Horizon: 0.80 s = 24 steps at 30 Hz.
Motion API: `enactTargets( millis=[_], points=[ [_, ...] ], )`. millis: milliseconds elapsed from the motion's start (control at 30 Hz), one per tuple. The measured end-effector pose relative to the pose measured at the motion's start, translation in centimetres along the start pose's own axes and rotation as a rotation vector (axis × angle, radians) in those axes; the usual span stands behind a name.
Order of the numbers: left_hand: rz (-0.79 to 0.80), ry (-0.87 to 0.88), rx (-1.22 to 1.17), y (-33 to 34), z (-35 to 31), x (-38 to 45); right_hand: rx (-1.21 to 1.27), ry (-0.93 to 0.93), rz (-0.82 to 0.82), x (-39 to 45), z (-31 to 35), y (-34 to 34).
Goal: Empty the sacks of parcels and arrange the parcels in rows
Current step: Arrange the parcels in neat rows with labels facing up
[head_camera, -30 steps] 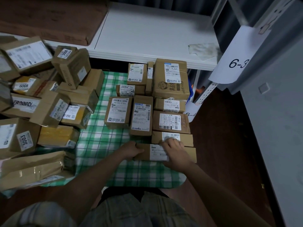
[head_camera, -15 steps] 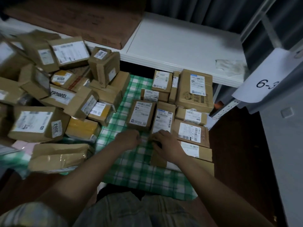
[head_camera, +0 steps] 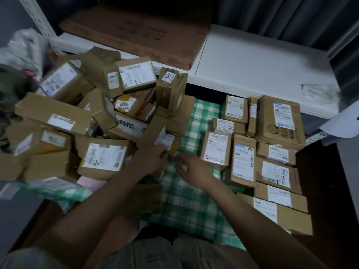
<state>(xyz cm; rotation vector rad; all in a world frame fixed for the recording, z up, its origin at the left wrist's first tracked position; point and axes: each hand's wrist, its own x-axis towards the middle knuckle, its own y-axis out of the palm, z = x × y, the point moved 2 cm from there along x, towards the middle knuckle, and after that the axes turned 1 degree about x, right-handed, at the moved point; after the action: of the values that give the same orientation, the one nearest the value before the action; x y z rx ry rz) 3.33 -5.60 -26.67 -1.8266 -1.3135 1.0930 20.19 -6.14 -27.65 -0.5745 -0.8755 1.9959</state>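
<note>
Brown cardboard parcels with white labels lie on a green checked cloth (head_camera: 186, 199). On the right they stand in tidy rows (head_camera: 242, 158); on the left is a loose pile (head_camera: 77, 121). My left hand (head_camera: 151, 158) rests against the near edge of a small yellow-brown parcel (head_camera: 168, 139) at the pile's right side. Blur hides whether its fingers grip that parcel. My right hand (head_camera: 191, 167) hovers just right of it, over the cloth, fingers apart and holding nothing.
A low white shelf (head_camera: 252, 63) with a flat brown carton (head_camera: 139, 33) runs along the back. A crumpled sack (head_camera: 23, 51) sits at the far left. A pink packet (head_camera: 91, 183) lies under the pile's near edge. Dark floor is to the right.
Both hands left the long parcel at the near end of the rows and moved left and forward to the pile's edge. The view has swung left.
</note>
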Motion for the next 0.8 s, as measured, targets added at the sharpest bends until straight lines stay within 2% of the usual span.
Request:
enactTargets(
  millis=[200, 267, 400, 500, 567, 633, 733, 800],
  points=[
    [-0.219, -0.058, 0.027, -4.4, 4.1, 1.8, 0.068, 0.191, -0.104, 6.7, 2.3, 1.9],
    [-0.131, -0.112, 0.034, -4.9, 4.8, 2.8, 0.122, 0.262, -0.187, 8.1, 2.4, 2.4],
    [0.109, -0.187, -0.056, -3.7, 5.1, 4.8, 0.229, 0.374, -0.239, 8.7, 1.8, 2.9],
    [0.091, -0.177, -0.046, -3.2, 4.9, 5.5, 0.275, 0.417, -0.248, 7.9, 1.3, 2.4],
    [0.048, -0.208, -0.153, -3.8, 5.0, 5.8, 0.325, 0.439, -0.278, 7.2, 0.8, 1.9],
    [0.039, -0.209, -0.362, -4.5, 5.0, 6.1, 0.401, 0.468, -0.346, 6.7, 0.0, 1.4],
    [0.099, -0.206, -0.714, -5.4, 4.2, 6.6, 0.624, 0.548, -0.455, 6.6, -0.8, 0.1],
    [0.144, -0.216, -0.931, -5.6, 3.3, 6.6, 0.802, 0.607, -0.457, 6.7, -0.7, -0.8]
  ],
)
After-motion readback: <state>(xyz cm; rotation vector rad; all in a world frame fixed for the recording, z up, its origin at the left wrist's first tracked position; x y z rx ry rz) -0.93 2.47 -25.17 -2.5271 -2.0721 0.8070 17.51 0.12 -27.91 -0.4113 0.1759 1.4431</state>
